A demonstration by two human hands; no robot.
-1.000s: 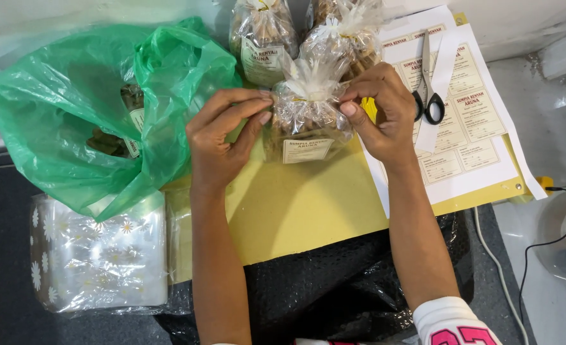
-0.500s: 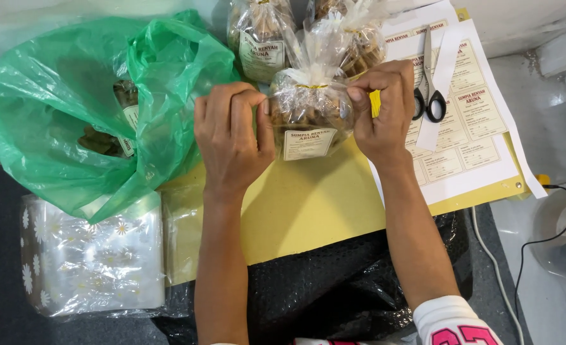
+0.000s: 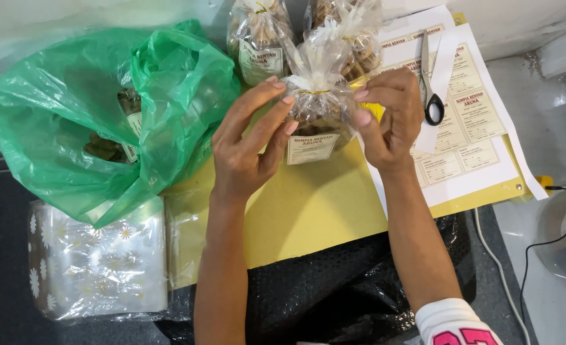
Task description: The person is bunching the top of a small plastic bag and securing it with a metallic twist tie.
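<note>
I log a small clear plastic bag of brown snacks [image 3: 318, 105], tied at the neck with a gold twist and bearing a white label, standing on the yellow sheet [image 3: 308, 211] on the counter, between both hands. Left hand [image 3: 248, 147]: fingers loosely spread, fingertips at the bag's neck; right hand [image 3: 388, 118]: curled, pinching the neck's other side. Crumpled green plastic bag [image 3: 72, 128] lies left; black-handled scissors [image 3: 431, 83] right, on printed label sheets [image 3: 474, 134].
</note>
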